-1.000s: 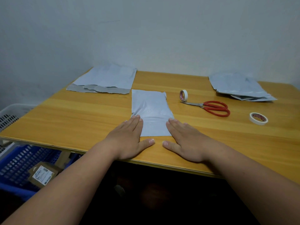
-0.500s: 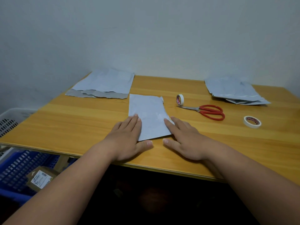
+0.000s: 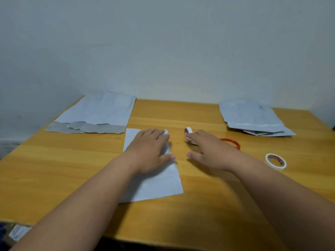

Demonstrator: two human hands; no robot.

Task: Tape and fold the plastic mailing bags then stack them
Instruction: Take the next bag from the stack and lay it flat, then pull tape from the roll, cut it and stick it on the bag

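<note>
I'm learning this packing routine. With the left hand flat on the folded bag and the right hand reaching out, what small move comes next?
Probably close the right hand on the upright tape roll that its fingertips have reached, while the left hand keeps the folded bag pressed flat for taping.

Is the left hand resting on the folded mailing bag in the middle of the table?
Yes, the left hand lies flat on the folded mailing bag, fingers straight.

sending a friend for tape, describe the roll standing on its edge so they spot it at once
On the wooden table, look just past the right hand's fingertips, near the middle. The small white tape roll stands upright on its edge; the other tape roll lies flat further right.
</note>
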